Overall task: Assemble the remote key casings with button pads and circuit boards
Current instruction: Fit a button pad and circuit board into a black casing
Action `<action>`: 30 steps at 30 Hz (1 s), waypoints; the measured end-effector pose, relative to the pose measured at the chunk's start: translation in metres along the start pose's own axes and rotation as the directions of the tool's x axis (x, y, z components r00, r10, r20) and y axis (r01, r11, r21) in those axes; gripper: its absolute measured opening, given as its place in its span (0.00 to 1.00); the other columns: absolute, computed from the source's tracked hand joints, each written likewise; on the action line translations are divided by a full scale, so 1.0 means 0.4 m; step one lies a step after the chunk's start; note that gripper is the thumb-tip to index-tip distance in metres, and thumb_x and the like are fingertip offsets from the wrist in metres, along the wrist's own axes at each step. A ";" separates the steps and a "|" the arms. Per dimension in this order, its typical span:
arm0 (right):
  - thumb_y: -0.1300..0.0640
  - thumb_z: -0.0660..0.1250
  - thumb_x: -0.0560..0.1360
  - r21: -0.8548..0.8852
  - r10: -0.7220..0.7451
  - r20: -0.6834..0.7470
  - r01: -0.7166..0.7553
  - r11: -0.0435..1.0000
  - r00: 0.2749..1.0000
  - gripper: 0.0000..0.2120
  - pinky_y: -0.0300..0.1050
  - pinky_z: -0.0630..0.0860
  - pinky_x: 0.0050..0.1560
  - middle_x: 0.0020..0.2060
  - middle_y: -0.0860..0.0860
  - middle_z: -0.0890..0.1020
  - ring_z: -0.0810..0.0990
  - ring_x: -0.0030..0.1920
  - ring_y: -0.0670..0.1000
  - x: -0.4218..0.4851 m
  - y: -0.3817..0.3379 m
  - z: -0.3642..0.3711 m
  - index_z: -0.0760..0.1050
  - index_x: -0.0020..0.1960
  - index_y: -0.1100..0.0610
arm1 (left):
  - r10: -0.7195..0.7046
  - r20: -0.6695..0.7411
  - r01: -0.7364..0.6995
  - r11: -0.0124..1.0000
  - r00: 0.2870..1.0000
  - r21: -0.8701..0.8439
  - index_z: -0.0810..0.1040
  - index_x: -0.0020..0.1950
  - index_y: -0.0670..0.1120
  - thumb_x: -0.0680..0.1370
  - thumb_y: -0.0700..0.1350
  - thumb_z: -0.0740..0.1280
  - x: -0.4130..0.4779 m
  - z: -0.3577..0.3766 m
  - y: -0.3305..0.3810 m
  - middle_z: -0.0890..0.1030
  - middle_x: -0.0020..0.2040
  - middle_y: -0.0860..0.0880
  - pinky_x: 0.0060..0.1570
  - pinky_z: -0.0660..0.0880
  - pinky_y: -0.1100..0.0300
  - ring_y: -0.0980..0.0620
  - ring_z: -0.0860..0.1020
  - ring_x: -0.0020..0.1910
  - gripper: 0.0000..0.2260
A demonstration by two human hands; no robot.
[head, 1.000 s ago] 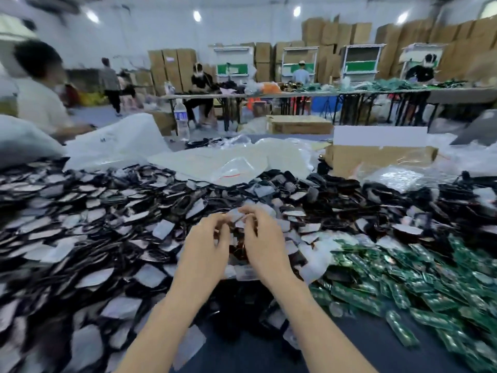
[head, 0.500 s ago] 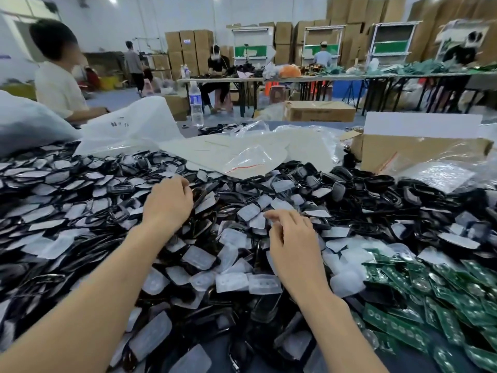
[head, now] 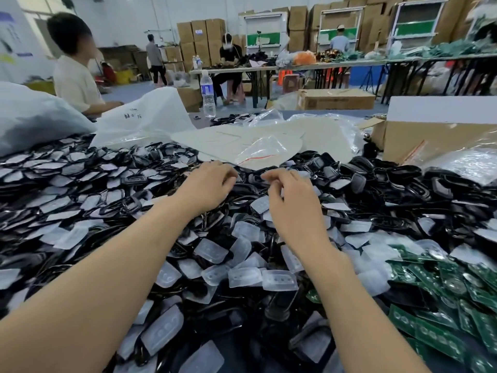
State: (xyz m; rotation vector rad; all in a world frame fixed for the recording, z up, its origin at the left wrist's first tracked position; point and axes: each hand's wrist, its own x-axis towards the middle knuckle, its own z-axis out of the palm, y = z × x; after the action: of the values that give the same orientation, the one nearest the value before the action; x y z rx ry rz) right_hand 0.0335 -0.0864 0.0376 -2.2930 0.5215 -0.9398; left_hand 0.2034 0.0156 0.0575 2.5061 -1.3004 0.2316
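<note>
- The person's left hand (head: pixel 208 184) is resting its curled fingertips on the heap of black casings (head: pixel 113 184) near the middle of the worktop. I cannot tell if it is gripping any piece.
- The right hand (head: pixel 291 200) is hanging just beside it, also over the heap. The two hands are apart, with a small gap between them.
- The fingers of the right hand are curling inward, with the thumb close to the forefinger. Whether something is pinched there, I cannot tell.
- One black casing (head: pixel 256 179) is lying on top of the heap in the gap between the fingertips of both hands.
- The black casings are covering most of the worktop, from the left edge to the right edge.
- Clear button pads (head: pixel 244 277) are lying scattered over the casings, thickest toward the near edge between the two forearms.
- Green circuit boards (head: pixel 441 292) are lying piled at the near right corner.
- Plastic bags (head: pixel 255 146) are lying toward the far edge behind the hands, and a cardboard box (head: pixel 430 141) is sitting at the far right corner.
- A water bottle (head: pixel 207 95) is standing upright at the far edge.
- Another person (head: pixel 72 76) is sitting near the far left corner.
</note>
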 end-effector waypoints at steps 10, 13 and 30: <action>0.54 0.54 0.84 -0.021 -0.037 0.222 0.043 0.999 0.974 0.14 0.49 0.76 0.51 0.52 0.49 0.81 0.78 0.49 0.52 0.160 -0.039 0.036 0.77 0.61 0.50 | -0.284 -0.047 0.280 0.957 0.958 -0.075 0.78 0.65 0.42 0.84 0.44 0.59 0.074 -0.034 -0.143 0.81 0.59 0.43 0.55 0.72 0.55 0.43 0.77 0.58 0.14; 0.55 0.55 0.83 -0.035 0.007 0.288 0.003 0.999 0.958 0.14 0.49 0.76 0.50 0.48 0.50 0.82 0.79 0.49 0.53 0.167 -0.016 0.050 0.78 0.61 0.52 | -0.347 -0.053 0.344 0.937 0.936 -0.059 0.78 0.64 0.43 0.84 0.43 0.59 0.088 -0.040 -0.202 0.81 0.58 0.42 0.53 0.70 0.55 0.43 0.77 0.53 0.13; 0.53 0.55 0.84 -0.057 0.012 0.359 0.009 0.998 0.933 0.14 0.54 0.73 0.61 0.59 0.51 0.79 0.75 0.59 0.55 0.140 0.020 0.133 0.76 0.64 0.50 | -0.432 -0.014 0.431 0.901 0.902 -0.056 0.78 0.49 0.37 0.85 0.46 0.57 0.140 -0.018 -0.281 0.79 0.41 0.42 0.42 0.67 0.54 0.43 0.75 0.43 0.15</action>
State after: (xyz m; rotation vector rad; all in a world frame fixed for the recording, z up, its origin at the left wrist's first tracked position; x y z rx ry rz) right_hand 0.1090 -0.1030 0.0297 -2.4403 0.3944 -0.4870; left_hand 0.3275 0.0356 0.0579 2.6539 -0.6967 0.1242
